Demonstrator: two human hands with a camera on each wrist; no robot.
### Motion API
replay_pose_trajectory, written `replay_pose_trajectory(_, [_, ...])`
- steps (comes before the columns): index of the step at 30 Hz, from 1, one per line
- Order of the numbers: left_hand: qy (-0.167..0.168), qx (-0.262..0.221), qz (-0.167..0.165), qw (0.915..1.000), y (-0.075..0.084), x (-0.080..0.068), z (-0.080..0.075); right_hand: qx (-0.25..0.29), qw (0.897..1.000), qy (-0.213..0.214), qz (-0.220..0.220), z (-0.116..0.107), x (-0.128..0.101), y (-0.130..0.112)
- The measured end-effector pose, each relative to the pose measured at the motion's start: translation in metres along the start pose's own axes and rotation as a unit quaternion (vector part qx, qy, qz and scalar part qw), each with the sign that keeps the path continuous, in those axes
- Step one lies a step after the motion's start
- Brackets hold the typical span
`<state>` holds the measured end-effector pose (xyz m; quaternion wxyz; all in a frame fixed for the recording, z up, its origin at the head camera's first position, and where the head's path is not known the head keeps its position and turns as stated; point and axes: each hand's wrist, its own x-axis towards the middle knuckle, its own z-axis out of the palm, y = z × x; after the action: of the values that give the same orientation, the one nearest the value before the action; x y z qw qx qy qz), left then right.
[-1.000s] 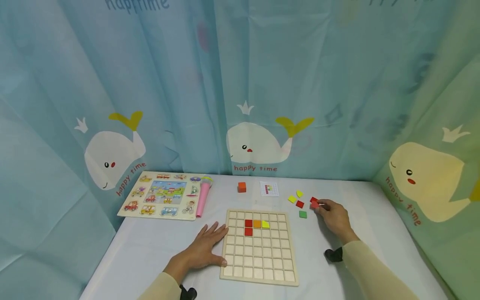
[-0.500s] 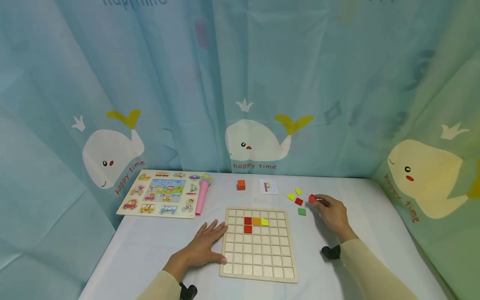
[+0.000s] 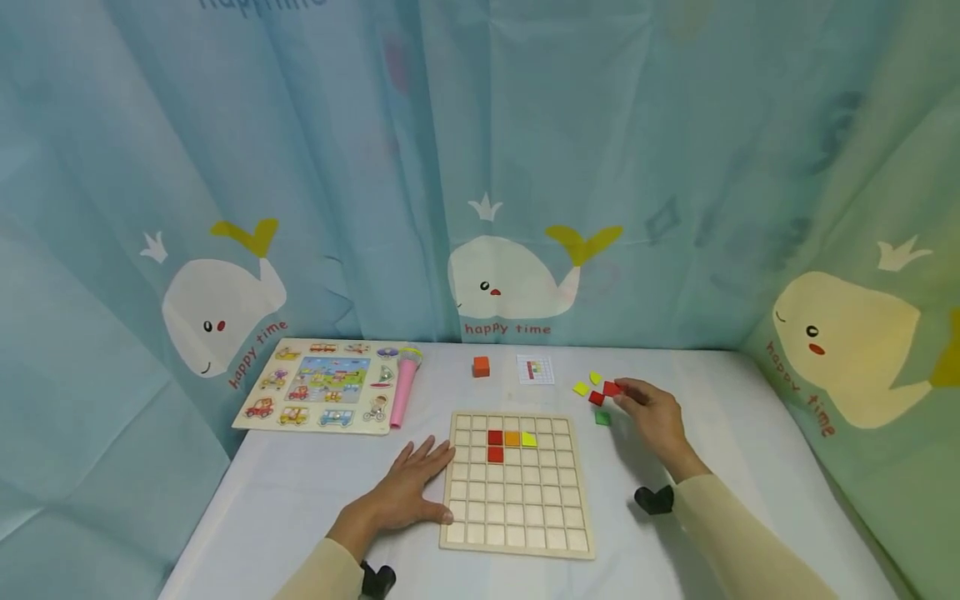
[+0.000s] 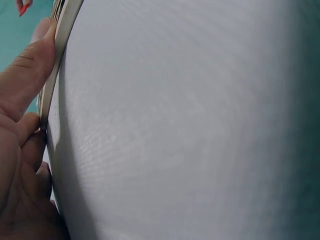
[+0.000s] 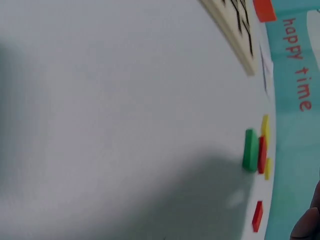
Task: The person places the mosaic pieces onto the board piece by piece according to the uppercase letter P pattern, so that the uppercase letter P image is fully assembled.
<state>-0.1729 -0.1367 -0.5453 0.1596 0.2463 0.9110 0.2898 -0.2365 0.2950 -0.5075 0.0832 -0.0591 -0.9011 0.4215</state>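
R hand (image 3: 651, 414) moved left pinching red tile (image 3: 611, 388), L hand (image 3: 408, 487) flat by grid board (image 3: 516, 483) w/ 4 tiles

A children's play corner or staged toy-recording booth is suggested rather than a workplace. The space is closed in on three sides by pale blue curtains (image 3: 375, 167) printed with cartoon whales and the words "happy time". A table (image 3: 285, 492) is covered with a plain white cloth, and toys are laid out on it: a vehicle picture puzzle (image 3: 318, 385), a wooden grid board (image 3: 516, 521), small coloured tiles (image 3: 592, 392) and a pink toy microphone (image 3: 405, 385).
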Motion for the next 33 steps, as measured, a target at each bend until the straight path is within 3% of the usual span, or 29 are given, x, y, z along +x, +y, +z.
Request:
replay_pose_trajectory(8, [0.005, 0.007, 0.006, 0.9999, 0.001, 0.004, -0.004, 0.002, 1.0, 0.015, -0.017, 0.005, 0.001, -0.016])
replay_pose_trajectory(14, [0.002, 0.01, 0.005, 0.9999, 0.001, 0.004, -0.002, 0.027, 1.0, -0.002, -0.006, 0.012, -0.007, -0.022])
replay_pose_trajectory(22, [0.0, 0.009, 0.002, 1.0, 0.003, 0.001, -0.003, 0.061, 0.998, -0.012, -0.029, 0.024, -0.016, -0.033])
replay_pose_trajectory(33, [-0.001, 0.011, 0.001, 0.9999, 0.003, 0.0, -0.002, 0.062, 0.997, -0.036, -0.011, 0.04, -0.03, -0.046])
